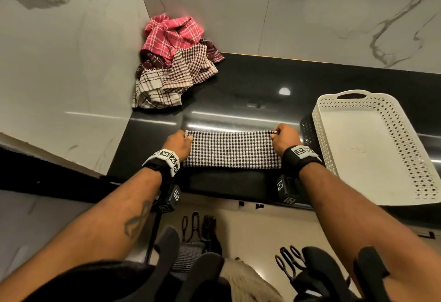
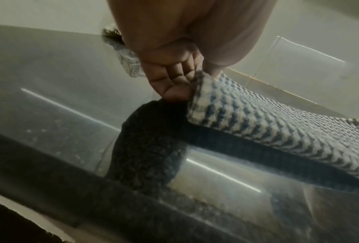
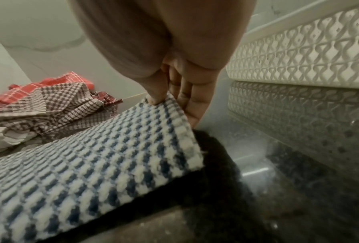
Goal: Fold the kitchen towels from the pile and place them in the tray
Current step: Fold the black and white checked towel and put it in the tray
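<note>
Two hands hold a blue-and-white checked woven kitchen towel (image 1: 231, 150) stretched in a long folded band across the near part of the glossy black stone worktop (image 1: 250, 82). The left hand (image 1: 177, 144) pinches the towel's far left corner between thumb and curled fingers (image 2: 174, 77), and the left wrist view shows that corner raised a little off the surface, with its dark reflection below. The right hand (image 1: 285, 137) pinches the far right corner, thumb on top and fingers (image 3: 192, 105) underneath; from the right wrist that end of the towel tilts up from the worktop. The towel's near edge lies close to the worktop's front edge.

A white perforated plastic tray with cut-out handles (image 1: 381, 182) sits on the worktop to the right of the towel, just beside the right hand, and its floor is bare. In the far left corner, against the grey-veined marble wall (image 1: 59, 63), lies a crumpled pile of kitchen towels (image 1: 171, 63): a pink plaid one on top, a dark maroon one, a brown-and-cream checked one and a cream one with brown lines at the front. The pile is well apart from the held towel. Both wrists wear black bands carrying white blocks printed with black square markers (image 1: 165, 157).
</note>
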Demonstrator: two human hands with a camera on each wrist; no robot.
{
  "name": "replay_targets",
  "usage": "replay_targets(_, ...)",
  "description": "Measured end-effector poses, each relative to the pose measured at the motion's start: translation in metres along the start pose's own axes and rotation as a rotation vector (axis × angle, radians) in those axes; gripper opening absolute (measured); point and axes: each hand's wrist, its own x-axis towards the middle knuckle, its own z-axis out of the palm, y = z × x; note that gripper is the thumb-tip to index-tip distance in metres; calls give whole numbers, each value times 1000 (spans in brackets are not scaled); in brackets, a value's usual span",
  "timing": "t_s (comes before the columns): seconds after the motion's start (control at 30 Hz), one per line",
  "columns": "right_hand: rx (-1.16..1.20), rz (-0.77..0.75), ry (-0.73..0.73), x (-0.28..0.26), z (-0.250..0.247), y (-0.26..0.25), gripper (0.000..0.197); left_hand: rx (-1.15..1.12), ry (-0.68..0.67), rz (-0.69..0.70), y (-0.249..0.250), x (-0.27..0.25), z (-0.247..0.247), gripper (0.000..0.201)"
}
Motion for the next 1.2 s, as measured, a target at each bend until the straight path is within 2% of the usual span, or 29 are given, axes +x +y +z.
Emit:
replay_targets(0.33, -54, 64, 27, 5, 7, 0, 12, -1, -6, -43, 8, 12, 2, 35)
replay_targets(0.5, -80, 35, 12, 4, 6, -2, 13, -36, 27, -65, 6, 11, 0, 24)
replay_targets(0.7, -69, 15, 11, 5, 4, 1, 14, -32, 50, -79, 5, 12, 0, 33)
replay_targets(0.93, -34, 49, -31, 11, -5, 2, 9, -13, 43, -100, 8, 14, 0, 28)
replay_targets(1.03, -62, 88, -45, 12, -11, -2, 24, -5, -25, -130, 10, 22, -6, 45)
replay_targets(1.1, -65, 91, -2, 8, -13, -8, 33, -15, -9, -165, 13, 25, -11, 57)
replay_targets(1.13, -77, 78, 31, 4, -13, -13, 37, -27, 32, -175, 17, 26, -12, 58)
replay_targets(1.2, -121, 8, 101, -5, -10, -22, 41, -33, 150, -138, 29, 23, -14, 44)
